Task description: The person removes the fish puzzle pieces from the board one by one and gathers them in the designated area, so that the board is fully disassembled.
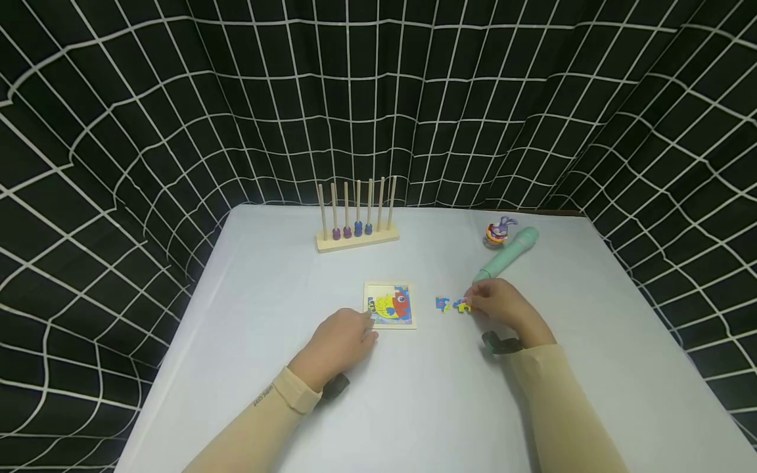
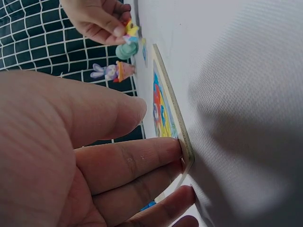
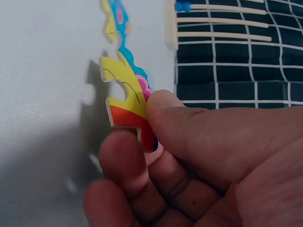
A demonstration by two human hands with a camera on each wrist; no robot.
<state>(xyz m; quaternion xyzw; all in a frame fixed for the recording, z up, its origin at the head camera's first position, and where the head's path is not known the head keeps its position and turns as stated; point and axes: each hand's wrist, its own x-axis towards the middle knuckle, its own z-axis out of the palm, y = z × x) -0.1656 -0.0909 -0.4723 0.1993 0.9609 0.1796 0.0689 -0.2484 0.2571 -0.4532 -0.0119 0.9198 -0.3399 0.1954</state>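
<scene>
The right hand [image 1: 503, 307] pinches a puzzle piece [image 3: 127, 85] between thumb and fingers, to the right of the puzzle board [image 1: 414, 315]. The left hand [image 1: 338, 343], fingers extended, touches the board's edge and covers its near-left corner in the head view; the left wrist view exposes this contact. The right wrist view resolves the piece's orange-red band but cuts off the peg rack [image 1: 361, 242]
</scene>
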